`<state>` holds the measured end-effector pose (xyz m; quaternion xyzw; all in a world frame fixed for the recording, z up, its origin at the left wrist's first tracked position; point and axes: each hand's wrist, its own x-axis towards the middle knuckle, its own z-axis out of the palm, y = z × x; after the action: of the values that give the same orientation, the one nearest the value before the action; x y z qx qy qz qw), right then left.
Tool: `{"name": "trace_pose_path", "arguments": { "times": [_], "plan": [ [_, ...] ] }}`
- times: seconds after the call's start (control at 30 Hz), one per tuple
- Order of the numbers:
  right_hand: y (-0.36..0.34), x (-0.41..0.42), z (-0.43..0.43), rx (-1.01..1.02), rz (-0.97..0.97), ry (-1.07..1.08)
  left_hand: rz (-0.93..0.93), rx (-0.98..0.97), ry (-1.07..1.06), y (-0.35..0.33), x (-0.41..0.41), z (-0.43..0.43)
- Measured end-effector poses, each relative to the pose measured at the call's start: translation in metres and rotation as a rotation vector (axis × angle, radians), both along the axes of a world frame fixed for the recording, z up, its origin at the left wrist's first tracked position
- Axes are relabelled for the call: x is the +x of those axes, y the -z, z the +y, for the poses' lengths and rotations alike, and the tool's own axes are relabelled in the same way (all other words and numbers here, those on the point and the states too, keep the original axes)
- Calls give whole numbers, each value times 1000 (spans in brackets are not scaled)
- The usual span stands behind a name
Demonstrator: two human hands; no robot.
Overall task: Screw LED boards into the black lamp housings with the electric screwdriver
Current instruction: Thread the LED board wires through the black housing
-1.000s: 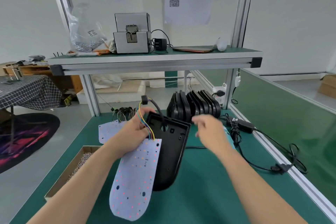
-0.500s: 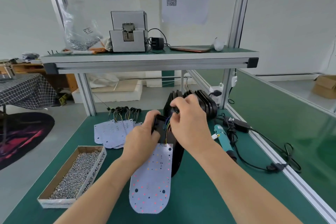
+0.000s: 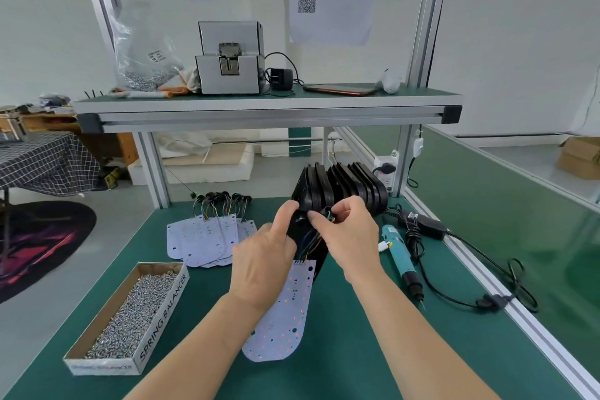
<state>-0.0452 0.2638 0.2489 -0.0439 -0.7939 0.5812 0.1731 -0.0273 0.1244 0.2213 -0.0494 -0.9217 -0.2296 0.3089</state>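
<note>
My left hand [image 3: 263, 260] grips a black lamp housing [image 3: 316, 253] standing on edge at the middle of the green bench, mostly hidden behind both hands. My right hand [image 3: 349, 234] pinches the coloured wire bundle [image 3: 311, 242] at the housing's top. The white LED board [image 3: 282, 312] hangs from those wires and lies sloping toward me. The teal electric screwdriver [image 3: 401, 261] lies untouched on the bench to the right. A row of black housings [image 3: 344, 187] stands behind my hands.
A cardboard box of screws [image 3: 130, 315] sits at the front left. A pile of wired LED boards [image 3: 207, 237] lies left of centre. The screwdriver's power adapter and cable [image 3: 428, 227] run along the right rail. An overhead shelf [image 3: 259, 107] carries a screw feeder [image 3: 229, 58].
My right hand came in from the right and took hold of the wires at the housing's top. The housing turned from lying open-faced to standing edge-on, and the board swung lower.
</note>
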Motion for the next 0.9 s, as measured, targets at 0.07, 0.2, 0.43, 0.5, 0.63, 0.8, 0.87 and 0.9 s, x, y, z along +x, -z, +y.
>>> {"name": "trace_pose_path", "arguments": {
  "times": [0.07,0.2,0.43,0.5,0.63,0.8,0.87,0.9],
  "plan": [
    [2,-2,2,-37,47,16,25,27,16,2,2,2],
    [9,3,3,-36,166,-15,-8,92,-3,4,2,-1],
    [23,10,-6,55,300,-68,-257,512,109,-3,-6,-3],
    [26,8,-8,125,324,-81,-321,689,118,-6,-8,-5],
    [31,4,-9,331,393,-113,-357,794,178,-3,-9,-8],
    [38,1,-10,512,417,-135,-355,865,237,1,-12,-10],
    [37,1,-9,523,391,-135,-360,846,251,0,-11,-9],
    [35,1,-8,556,396,-115,-366,836,254,0,-10,-9]
  ]
}}
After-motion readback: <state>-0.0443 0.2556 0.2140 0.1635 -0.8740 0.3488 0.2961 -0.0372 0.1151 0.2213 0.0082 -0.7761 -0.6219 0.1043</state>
